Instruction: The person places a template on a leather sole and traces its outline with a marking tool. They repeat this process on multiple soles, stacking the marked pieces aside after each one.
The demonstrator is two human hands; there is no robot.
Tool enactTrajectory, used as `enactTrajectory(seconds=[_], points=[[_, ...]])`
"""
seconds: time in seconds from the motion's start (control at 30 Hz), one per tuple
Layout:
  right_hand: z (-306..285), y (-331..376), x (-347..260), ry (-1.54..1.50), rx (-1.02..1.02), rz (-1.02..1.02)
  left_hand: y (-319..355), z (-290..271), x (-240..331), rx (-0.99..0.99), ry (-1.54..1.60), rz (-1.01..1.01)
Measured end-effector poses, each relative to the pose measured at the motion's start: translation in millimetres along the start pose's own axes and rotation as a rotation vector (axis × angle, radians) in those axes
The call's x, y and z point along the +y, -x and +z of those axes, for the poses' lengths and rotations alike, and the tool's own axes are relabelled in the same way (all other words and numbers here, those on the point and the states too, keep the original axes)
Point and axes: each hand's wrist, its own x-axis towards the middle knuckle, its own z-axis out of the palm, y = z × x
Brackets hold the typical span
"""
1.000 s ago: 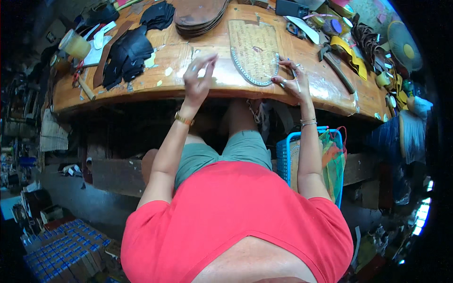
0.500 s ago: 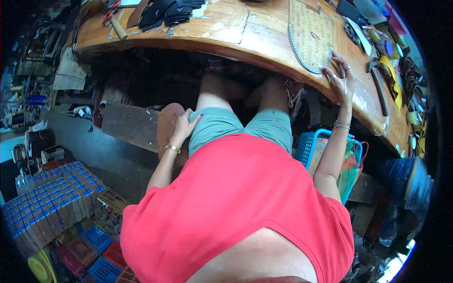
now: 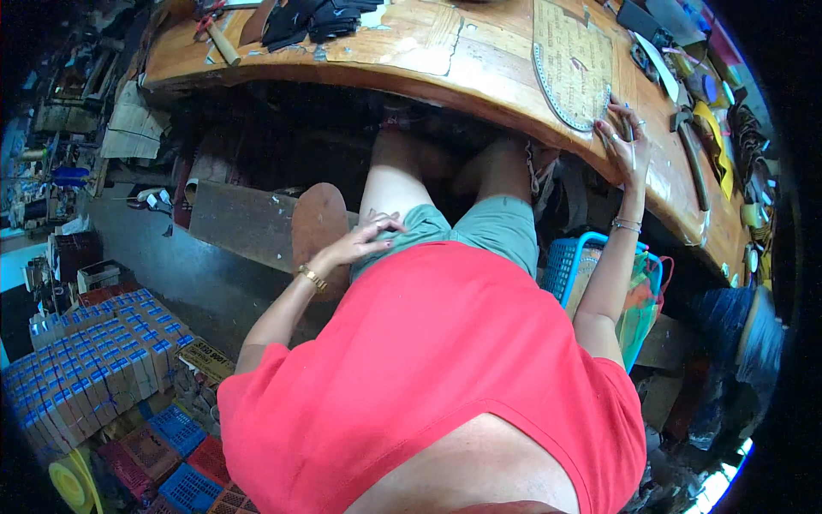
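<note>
My left hand (image 3: 370,241) lies on the green shorts (image 3: 419,224) at my left thigh, its fingers stretched out and holding nothing visible. My right hand (image 3: 631,147) rests at the front edge of the wooden table (image 3: 492,90), thumb and fingers apart. A small dark stick-like thing (image 3: 628,130) shows between them; whether it is gripped is unclear. Just left of these fingertips is a flat tan piece (image 3: 575,68) with a rounded end, dark markings and a dotted pale border.
A hammer (image 3: 690,158) lies right of my right hand, near yellow strips (image 3: 714,147). Black pieces (image 3: 321,19) and a wooden-handled tool (image 3: 224,44) are at the table's left. Below my right arm stands a blue basket (image 3: 561,261). Stacked boxes (image 3: 94,364) fill the lower left.
My left hand has shifted right and inward over the shorts, uncovering more of the brown rounded seat end. My right hand stays at the table edge, its fingers slightly repositioned.
</note>
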Motion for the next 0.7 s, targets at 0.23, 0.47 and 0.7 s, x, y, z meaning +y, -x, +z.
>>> enactTrajectory(seconds=[0.23, 0.47, 0.7], points=[[1, -1, 1, 0.162, 0.065, -0.057, -63, 17, 4, -0.311, -0.324, 0.128], [0, -1, 9, 0.166, 0.081, -0.085, -91, 3, -2, -0.361, -0.554, 0.162], [-1, 2, 17, 0.145, 0.133, -0.114, -132, -67, -66, 0.082, -0.855, -0.254]])
